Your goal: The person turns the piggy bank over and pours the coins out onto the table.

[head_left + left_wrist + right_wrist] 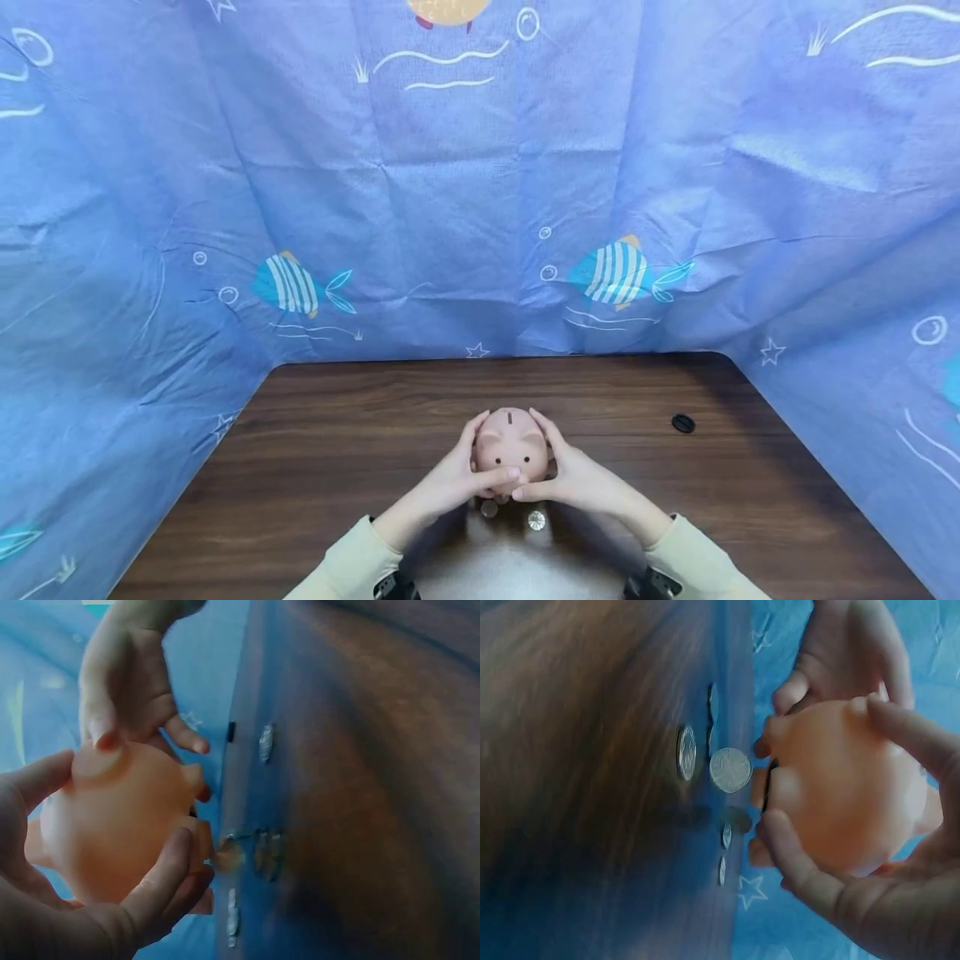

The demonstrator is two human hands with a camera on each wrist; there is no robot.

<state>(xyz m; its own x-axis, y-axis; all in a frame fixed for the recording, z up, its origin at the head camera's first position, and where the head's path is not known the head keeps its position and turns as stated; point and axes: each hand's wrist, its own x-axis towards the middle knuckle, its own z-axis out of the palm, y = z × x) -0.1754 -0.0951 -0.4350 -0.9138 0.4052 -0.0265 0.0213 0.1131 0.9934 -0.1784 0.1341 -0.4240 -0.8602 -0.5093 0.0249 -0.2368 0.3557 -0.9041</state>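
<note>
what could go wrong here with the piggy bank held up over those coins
1. The piggy bank is held only at its sides by the left hand and right hand; its smooth round body could slip and drop onto the table.
2. A coin appears in mid-air near its underside, so falling coins may roll toward the near edge.
3. The black cap lies well off to the right and may be forgotten.

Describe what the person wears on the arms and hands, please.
Both hands, left hand and right hand, are bare, without gloves. Each arm wears a long pale cream fabric sleeve. A black device sits near each wrist, partly cut off by the frame.
</note>
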